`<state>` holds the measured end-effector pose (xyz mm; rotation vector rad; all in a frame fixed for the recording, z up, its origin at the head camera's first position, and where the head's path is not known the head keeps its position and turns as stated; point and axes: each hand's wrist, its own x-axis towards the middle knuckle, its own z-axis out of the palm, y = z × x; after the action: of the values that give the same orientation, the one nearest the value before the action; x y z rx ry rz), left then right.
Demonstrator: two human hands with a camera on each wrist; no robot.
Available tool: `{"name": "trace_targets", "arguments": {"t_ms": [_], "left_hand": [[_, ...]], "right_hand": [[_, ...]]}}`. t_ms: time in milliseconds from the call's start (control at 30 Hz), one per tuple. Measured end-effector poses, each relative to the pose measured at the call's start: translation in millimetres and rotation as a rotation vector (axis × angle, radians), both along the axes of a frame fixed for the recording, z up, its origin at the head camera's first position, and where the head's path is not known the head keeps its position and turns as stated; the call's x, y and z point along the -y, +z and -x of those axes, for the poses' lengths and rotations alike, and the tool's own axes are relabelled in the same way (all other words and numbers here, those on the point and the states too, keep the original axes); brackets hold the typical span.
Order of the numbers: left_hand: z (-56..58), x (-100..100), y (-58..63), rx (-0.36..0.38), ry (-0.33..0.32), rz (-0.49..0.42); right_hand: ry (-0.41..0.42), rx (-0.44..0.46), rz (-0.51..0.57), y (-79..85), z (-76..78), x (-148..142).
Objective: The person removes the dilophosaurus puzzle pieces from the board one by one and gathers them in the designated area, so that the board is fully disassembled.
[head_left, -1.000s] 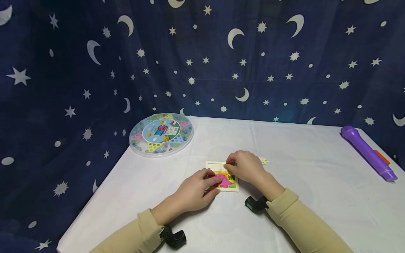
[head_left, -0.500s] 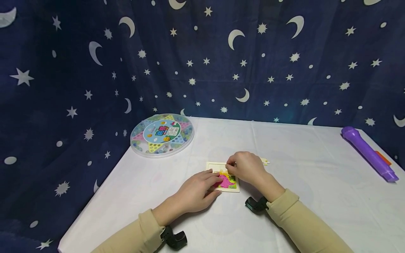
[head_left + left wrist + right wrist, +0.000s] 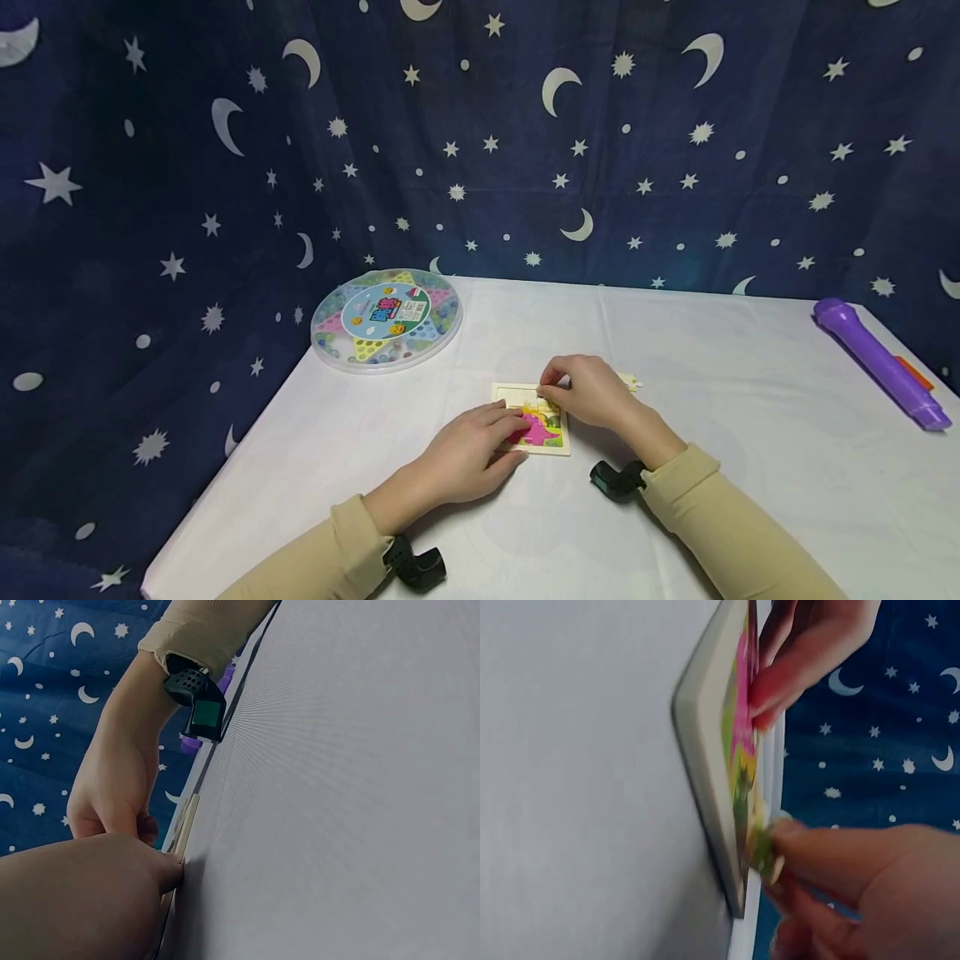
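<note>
A small wooden jigsaw puzzle with a pink dinosaur lies in its pale frame mid-table. My left hand rests on its left side, fingers extended over the dinosaur and thumb by the near edge. Between thumb and fingertips, my right hand pinches a small green and pale puzzle piece at the upper right of the frame. The right wrist view shows this piece tilted, close over the picture. Bare pale wood shows in the frame's upper left. The left hand hides the puzzle's left part.
Another loose puzzle piece lies just behind the right hand. A round clear case of Chinese checkers sits at the back left. At the far right lies a purple, microphone-shaped toy. A starry dark blue curtain borders the table.
My right hand has shifted slightly right and turned the piece at the frame's upper right. My left fingers have flattened a little on the puzzle and stay there.
</note>
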<state>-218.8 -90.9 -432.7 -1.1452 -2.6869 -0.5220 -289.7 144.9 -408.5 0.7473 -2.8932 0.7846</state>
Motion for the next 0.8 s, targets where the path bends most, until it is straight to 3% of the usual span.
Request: {"name": "trace_targets", "arguments": {"t_ms": [167,333,533,800], "left_hand": [[-0.9,0.7,-2.0,-0.003,0.004,0.01],[-3.4,-2.6,-4.1,-0.031,0.023,0.064],[-5.7,-12.5,-7.6,-0.106,0.07,0.109],[-8.7,-14.6,-5.6,-0.107,0.097,0.13]], "right_hand": [[0.043,0.116,0.057,5.0,1.6,-5.3],[0.09,0.2,0.05,9.2,2.7,-10.9],[0.085,0.191,0.042,10.7,2.2,-11.8],[0.1,0.19,0.063,10.8,2.4,-11.8]]}}
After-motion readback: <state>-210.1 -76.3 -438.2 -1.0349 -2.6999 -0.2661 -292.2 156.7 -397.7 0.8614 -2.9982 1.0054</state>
